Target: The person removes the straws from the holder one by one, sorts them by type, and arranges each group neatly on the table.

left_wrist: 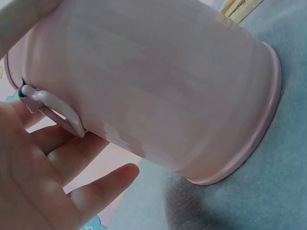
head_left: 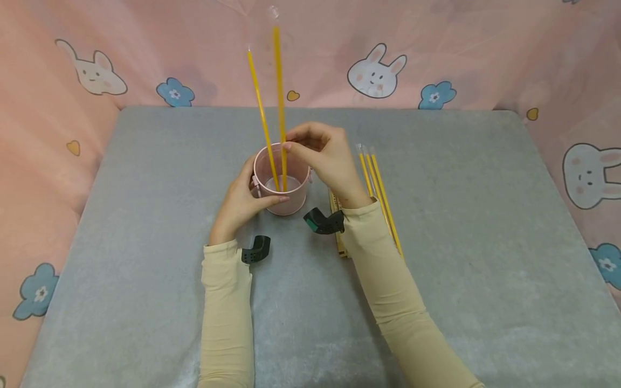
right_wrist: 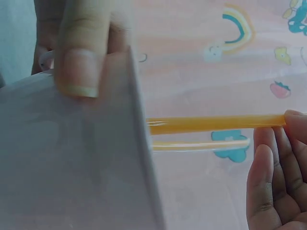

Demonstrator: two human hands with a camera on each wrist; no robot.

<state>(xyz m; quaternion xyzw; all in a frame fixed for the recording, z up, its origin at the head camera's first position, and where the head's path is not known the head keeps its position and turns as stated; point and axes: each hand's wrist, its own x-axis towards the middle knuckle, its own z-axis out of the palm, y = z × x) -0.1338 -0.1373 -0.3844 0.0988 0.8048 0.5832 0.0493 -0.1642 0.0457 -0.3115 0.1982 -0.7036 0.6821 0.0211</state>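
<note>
A small pink bucket (head_left: 286,202) stands on the grey cloth. My left hand (head_left: 237,202) holds it from the left, thumb across the front near the rim and fingers round the far side. Its handle joint (left_wrist: 53,108) shows beside the fingers in the left wrist view. Between thumb and fingers, my right hand (head_left: 327,156) pinches a yellow straw (head_left: 280,91) in a clear wrapper, its lower end inside the bucket. Another wrapped yellow straw (head_left: 260,102) leans in the bucket to the left of it. Both straws rise well above the rim.
Several wrapped yellow straws (head_left: 383,196) lie right of the bucket, partly under the right forearm. A tan printed item (head_left: 341,248) lies beside them, mostly hidden by that arm. Pink cloth with rabbits (head_left: 375,73) hangs behind the table (head_left: 485,242) and at its sides.
</note>
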